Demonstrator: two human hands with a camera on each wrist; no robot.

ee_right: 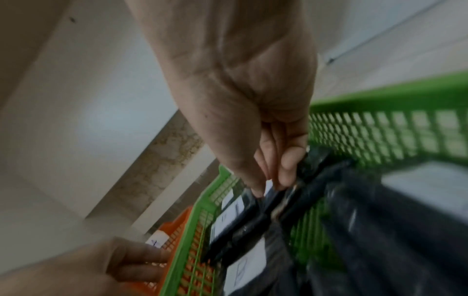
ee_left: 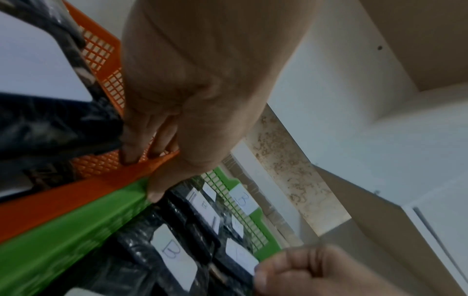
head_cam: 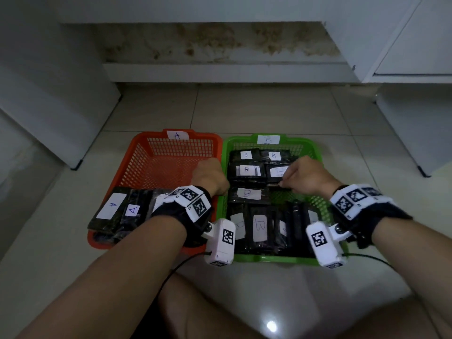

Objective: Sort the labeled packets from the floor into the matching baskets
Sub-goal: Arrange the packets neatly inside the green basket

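An orange basket (head_cam: 137, 152) tagged A holds black packets labelled A (head_cam: 112, 206) at its near end. Beside it, a green basket (head_cam: 315, 152) tagged B is packed with several black packets labelled B (head_cam: 247, 193). My left hand (head_cam: 210, 177) sits where the two baskets meet; in the left wrist view its fingers (ee_left: 131, 152) press inside the orange wall and its thumb lies over the green rim (ee_left: 76, 220), gripping the adjoining rims. My right hand (head_cam: 283, 184) pinches the top edge of a black packet (ee_right: 253, 220) standing on edge in the green basket's middle. That packet's label is hidden.
White cabinet fronts (head_cam: 415, 118) stand to the right and a white panel (head_cam: 49, 99) to the left. A stained wall base (head_cam: 220, 45) runs behind the baskets. Pale floor tiles (head_cam: 244, 111) surround them. My knees (head_cam: 220, 314) and the camera cables lie just in front.
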